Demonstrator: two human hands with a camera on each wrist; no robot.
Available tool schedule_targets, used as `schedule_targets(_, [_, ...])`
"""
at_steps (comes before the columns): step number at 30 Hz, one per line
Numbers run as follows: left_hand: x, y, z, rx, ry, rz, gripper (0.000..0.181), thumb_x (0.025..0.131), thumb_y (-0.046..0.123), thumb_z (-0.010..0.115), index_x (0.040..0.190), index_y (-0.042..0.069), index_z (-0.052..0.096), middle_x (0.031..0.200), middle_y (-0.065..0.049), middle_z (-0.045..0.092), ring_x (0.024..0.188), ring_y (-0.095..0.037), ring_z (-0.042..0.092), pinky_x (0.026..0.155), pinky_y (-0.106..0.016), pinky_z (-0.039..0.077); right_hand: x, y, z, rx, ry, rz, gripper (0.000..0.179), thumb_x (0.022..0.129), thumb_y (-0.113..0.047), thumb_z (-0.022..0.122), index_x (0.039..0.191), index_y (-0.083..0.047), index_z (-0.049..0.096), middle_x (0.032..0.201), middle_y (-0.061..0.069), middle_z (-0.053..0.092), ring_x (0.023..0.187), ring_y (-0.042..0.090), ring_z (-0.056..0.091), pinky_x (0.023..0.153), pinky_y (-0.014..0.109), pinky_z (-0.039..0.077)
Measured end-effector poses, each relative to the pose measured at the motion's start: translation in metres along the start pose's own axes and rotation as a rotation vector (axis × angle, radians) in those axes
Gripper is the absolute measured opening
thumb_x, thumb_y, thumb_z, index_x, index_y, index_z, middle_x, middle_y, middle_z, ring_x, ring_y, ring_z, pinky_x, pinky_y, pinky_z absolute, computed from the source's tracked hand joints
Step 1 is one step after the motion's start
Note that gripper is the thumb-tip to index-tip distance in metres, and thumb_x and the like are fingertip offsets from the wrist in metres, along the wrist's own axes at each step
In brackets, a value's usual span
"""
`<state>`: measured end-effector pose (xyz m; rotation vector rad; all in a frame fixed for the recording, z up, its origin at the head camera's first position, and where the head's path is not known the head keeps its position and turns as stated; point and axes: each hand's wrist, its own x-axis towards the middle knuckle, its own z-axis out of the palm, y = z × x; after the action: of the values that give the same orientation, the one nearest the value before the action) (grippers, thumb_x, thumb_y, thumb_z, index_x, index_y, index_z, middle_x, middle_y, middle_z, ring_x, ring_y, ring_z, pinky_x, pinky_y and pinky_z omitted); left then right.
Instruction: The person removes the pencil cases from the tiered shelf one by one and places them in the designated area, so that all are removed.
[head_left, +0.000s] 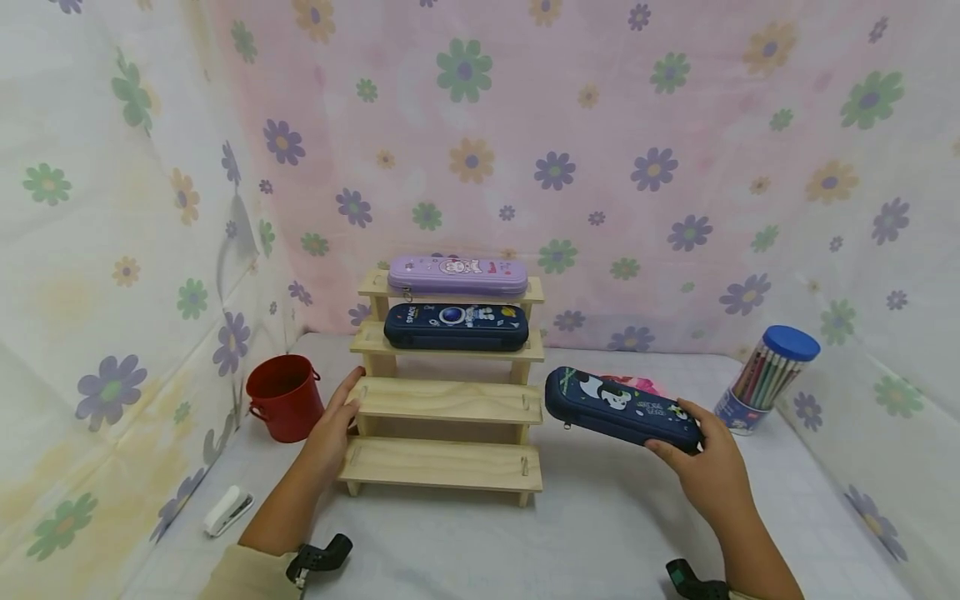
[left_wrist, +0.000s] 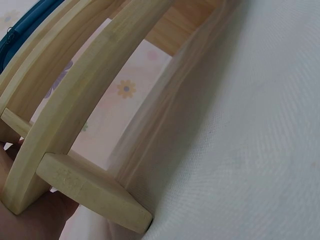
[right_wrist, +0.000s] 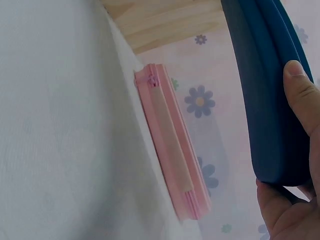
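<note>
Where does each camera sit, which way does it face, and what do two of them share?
Head: worn on the head, facing forward and down over the wooden rack; left hand, right hand and both forearms show.
Left wrist: on the left wrist, facing the rack's end close up; part of that hand shows at lower left.
Right wrist: on the right wrist, facing the held navy panda case; part of that hand shows at right.
Shared: head and left wrist both show the rack.
</note>
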<state>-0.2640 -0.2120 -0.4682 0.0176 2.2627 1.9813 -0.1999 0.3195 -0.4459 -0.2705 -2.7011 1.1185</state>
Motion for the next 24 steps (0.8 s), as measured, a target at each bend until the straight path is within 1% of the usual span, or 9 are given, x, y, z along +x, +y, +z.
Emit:
schedule_targets(3, [0.0,-0.001,0.0,-0.001,0.002,-0.001,0.055,0.113,0.044,0.031,0.165,0.051,0.013,0.176,0.013,0.009,0.164,-0.029,0.007,0.126,-0.069,0.009,0.004,0.005,0.001,-0.008,-0.014,0.027,0.107,0.086,-0.065,0.076,0.167,-0.015,0.026,0.164,0.033,0.029,0.143,0.058,0.034,0.108,0.075,0.039])
schedule_targets(6, [0.0,-0.001,0.0,0.006,0.002,0.005,0.056,0.113,0.043,0.03,0.165,0.05,0.013,0.176,0.013,0.008,0.164,-0.029,0.007,0.126,-0.069,0.009,0.009,0.011,0.004,-0.04,-0.035,0.04,0.111,0.085,-0.066,0.077,0.167,-0.012,0.026,0.163,0.034,0.028,0.145,0.059,0.032,0.11,0.077,0.035])
schedule_targets(10, [-0.001,-0.002,0.0,0.021,0.008,0.009,0.055,0.113,0.042,0.029,0.165,0.05,0.013,0.176,0.013,0.009,0.164,-0.028,0.007,0.126,-0.07,0.007,0.016,0.019,0.008,-0.089,-0.078,0.026,0.115,0.082,-0.07,0.076,0.166,-0.007,0.027,0.161,0.036,0.03,0.146,0.059,0.03,0.112,0.078,0.031])
schedule_targets(14, [-0.001,-0.003,0.001,0.025,0.013,0.0,0.055,0.113,0.044,0.03,0.165,0.05,0.013,0.176,0.014,0.009,0.164,-0.027,0.007,0.126,-0.07,0.007,0.022,0.028,0.009,-0.11,-0.143,0.016,0.117,0.083,-0.071,0.075,0.164,-0.002,0.027,0.158,0.039,0.031,0.145,0.059,0.03,0.113,0.077,0.03])
schedule_targets(17, [-0.001,-0.003,0.001,0.019,0.012,-0.004,0.056,0.113,0.043,0.03,0.165,0.049,0.013,0.176,0.014,0.009,0.164,-0.027,0.006,0.126,-0.07,0.006,0.026,0.034,0.011,-0.12,-0.179,-0.001,0.117,0.083,-0.069,0.077,0.162,0.002,0.028,0.156,0.041,0.032,0.144,0.06,0.031,0.113,0.077,0.029])
schedule_targets(21, [0.0,-0.002,0.0,0.007,0.005,0.007,0.055,0.113,0.041,0.03,0.165,0.051,0.014,0.176,0.015,0.009,0.164,-0.028,0.006,0.126,-0.07,0.006,0.032,0.039,0.013,-0.135,-0.189,-0.025,0.117,0.082,-0.068,0.078,0.161,0.003,0.028,0.156,0.041,0.031,0.144,0.061,0.03,0.112,0.078,0.028])
schedule_targets(24, [0.001,-0.002,0.0,-0.006,0.001,0.013,0.055,0.114,0.04,0.03,0.165,0.051,0.014,0.175,0.016,0.008,0.164,-0.028,0.006,0.127,-0.069,0.008,0.036,0.041,0.013,-0.14,-0.191,-0.018,0.119,0.082,-0.069,0.077,0.162,0.003,0.026,0.157,0.041,0.029,0.144,0.062,0.029,0.112,0.078,0.027])
